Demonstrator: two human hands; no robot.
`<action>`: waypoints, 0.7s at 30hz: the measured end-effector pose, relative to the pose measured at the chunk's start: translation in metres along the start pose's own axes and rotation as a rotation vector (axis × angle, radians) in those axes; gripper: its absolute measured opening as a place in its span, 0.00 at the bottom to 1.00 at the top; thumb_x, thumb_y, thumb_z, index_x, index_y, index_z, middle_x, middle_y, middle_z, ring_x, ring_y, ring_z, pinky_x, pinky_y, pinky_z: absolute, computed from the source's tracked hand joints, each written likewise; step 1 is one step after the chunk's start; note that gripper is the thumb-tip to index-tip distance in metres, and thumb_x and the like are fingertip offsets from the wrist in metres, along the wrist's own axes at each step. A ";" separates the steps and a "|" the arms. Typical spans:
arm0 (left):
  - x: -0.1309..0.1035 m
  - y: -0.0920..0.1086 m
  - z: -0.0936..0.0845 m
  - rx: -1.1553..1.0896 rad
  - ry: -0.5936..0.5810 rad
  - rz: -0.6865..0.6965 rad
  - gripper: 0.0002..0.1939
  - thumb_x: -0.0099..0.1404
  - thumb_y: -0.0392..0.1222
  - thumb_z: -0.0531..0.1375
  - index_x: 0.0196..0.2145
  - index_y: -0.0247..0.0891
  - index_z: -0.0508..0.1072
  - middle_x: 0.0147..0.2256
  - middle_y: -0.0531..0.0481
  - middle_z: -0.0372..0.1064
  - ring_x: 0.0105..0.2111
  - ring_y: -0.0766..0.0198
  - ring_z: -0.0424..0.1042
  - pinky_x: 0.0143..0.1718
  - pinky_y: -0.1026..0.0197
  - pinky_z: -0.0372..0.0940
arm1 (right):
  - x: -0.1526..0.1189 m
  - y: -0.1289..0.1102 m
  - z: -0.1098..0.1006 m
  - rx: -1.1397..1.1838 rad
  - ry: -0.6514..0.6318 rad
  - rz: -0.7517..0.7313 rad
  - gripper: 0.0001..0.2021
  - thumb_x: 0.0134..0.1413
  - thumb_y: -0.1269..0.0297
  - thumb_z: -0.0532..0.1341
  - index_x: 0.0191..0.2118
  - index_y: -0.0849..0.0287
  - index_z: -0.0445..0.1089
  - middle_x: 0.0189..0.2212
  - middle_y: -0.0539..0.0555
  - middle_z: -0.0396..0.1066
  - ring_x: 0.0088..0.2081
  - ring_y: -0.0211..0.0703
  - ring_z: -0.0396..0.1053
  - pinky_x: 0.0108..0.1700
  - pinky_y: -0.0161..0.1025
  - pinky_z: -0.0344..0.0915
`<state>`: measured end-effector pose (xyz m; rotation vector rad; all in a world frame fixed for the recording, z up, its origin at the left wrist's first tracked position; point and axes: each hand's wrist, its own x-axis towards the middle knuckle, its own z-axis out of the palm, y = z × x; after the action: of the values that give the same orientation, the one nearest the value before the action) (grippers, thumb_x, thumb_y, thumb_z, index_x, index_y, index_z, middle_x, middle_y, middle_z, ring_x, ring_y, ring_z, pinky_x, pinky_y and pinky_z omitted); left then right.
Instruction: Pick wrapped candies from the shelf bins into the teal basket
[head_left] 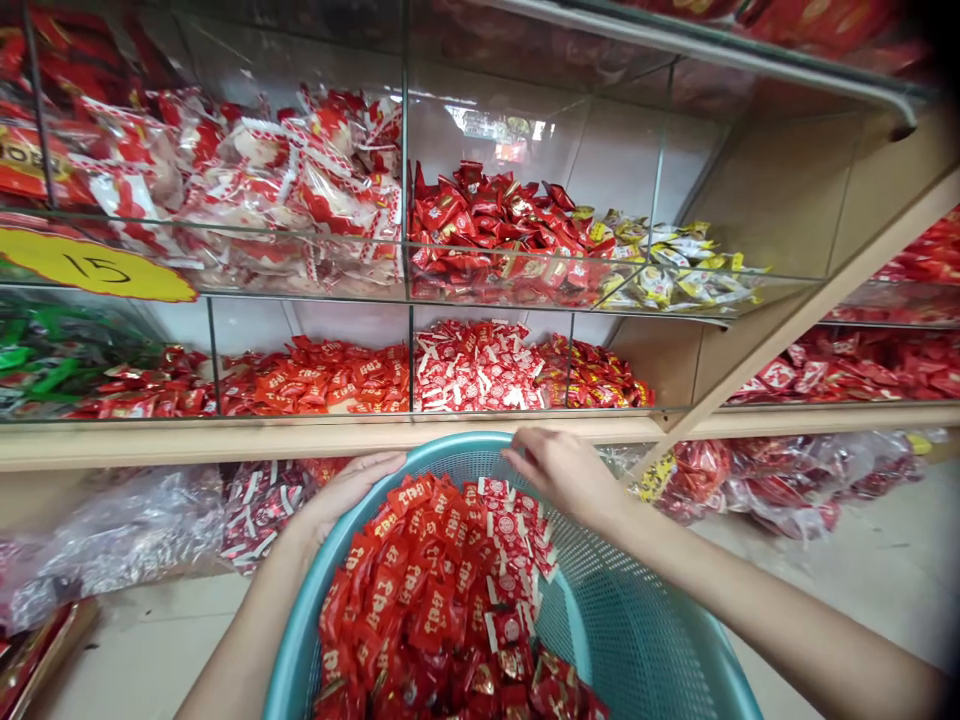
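A teal plastic basket (637, 600) fills the lower middle of the view, tilted and partly filled with wrapped candies. Red packets with gold print (405, 570) lie on its left side, red-and-white ones (510, 540) at the upper middle, and dark red ones at the bottom. My left hand (349, 490) is closed on the basket's left rim, its fingers together along the outside. At the far rim, my right hand (566, 470) has curled fingers over the edge; whether it holds the rim or something small is hidden.
Shelves with clear dividers (411, 360) hold red, white, yellow and green packets. A wooden ledge (225, 440) runs just beyond the basket. Plastic bags of candy (150, 520) lie below it on both sides. A yellow tag (97, 265) reads 15. A slanted wooden post (757, 350) stands right.
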<state>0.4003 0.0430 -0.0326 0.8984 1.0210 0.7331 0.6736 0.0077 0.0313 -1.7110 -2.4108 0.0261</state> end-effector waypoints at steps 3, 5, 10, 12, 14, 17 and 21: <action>0.000 0.000 0.001 -0.010 0.008 0.007 0.18 0.52 0.46 0.67 0.41 0.37 0.78 0.36 0.47 0.79 0.32 0.60 0.77 0.37 0.61 0.68 | 0.040 -0.004 -0.019 0.052 0.127 -0.090 0.08 0.61 0.65 0.51 0.36 0.58 0.66 0.33 0.54 0.70 0.31 0.38 0.67 0.31 0.35 0.54; -0.001 0.001 0.001 -0.014 0.009 0.000 0.18 0.52 0.46 0.67 0.40 0.37 0.78 0.36 0.47 0.79 0.32 0.60 0.77 0.37 0.62 0.67 | 0.068 -0.004 -0.022 0.015 0.128 -0.143 0.06 0.59 0.68 0.53 0.37 0.58 0.67 0.36 0.54 0.69 0.35 0.39 0.67 0.32 0.34 0.55; -0.001 -0.001 -0.001 -0.010 0.014 0.012 0.19 0.51 0.48 0.67 0.40 0.38 0.78 0.35 0.47 0.79 0.33 0.59 0.77 0.37 0.62 0.67 | 0.109 -0.005 -0.012 -0.148 0.002 -0.139 0.07 0.57 0.66 0.57 0.41 0.58 0.67 0.41 0.58 0.68 0.38 0.44 0.69 0.32 0.35 0.57; -0.001 -0.001 -0.003 -0.002 0.019 0.030 0.19 0.51 0.48 0.67 0.40 0.38 0.79 0.37 0.47 0.79 0.34 0.59 0.77 0.38 0.62 0.67 | 0.112 -0.006 -0.008 -0.200 -0.019 -0.121 0.08 0.56 0.66 0.57 0.42 0.58 0.67 0.42 0.58 0.68 0.37 0.45 0.69 0.31 0.35 0.57; 0.000 -0.001 -0.004 -0.007 0.014 0.026 0.19 0.51 0.48 0.67 0.41 0.38 0.78 0.37 0.47 0.79 0.34 0.59 0.77 0.39 0.62 0.67 | 0.113 -0.006 -0.006 -0.225 -0.019 -0.124 0.08 0.56 0.67 0.57 0.42 0.58 0.67 0.42 0.59 0.68 0.37 0.46 0.70 0.31 0.35 0.57; -0.001 -0.001 -0.003 -0.019 -0.001 -0.010 0.20 0.53 0.47 0.66 0.44 0.38 0.77 0.37 0.46 0.79 0.33 0.58 0.77 0.39 0.59 0.68 | 0.113 -0.002 -0.004 -0.195 0.017 -0.143 0.08 0.55 0.66 0.58 0.41 0.58 0.66 0.44 0.59 0.67 0.35 0.44 0.69 0.31 0.35 0.55; -0.003 0.000 0.000 -0.026 -0.025 -0.019 0.20 0.54 0.47 0.65 0.44 0.39 0.77 0.39 0.46 0.79 0.33 0.57 0.77 0.40 0.58 0.68 | 0.101 0.003 -0.011 0.011 0.135 -0.133 0.06 0.55 0.66 0.59 0.39 0.58 0.64 0.37 0.54 0.68 0.33 0.39 0.65 0.31 0.33 0.53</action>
<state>0.3993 0.0407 -0.0313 0.8730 0.9944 0.7162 0.6463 0.1024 0.0563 -1.4933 -2.4132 -0.0921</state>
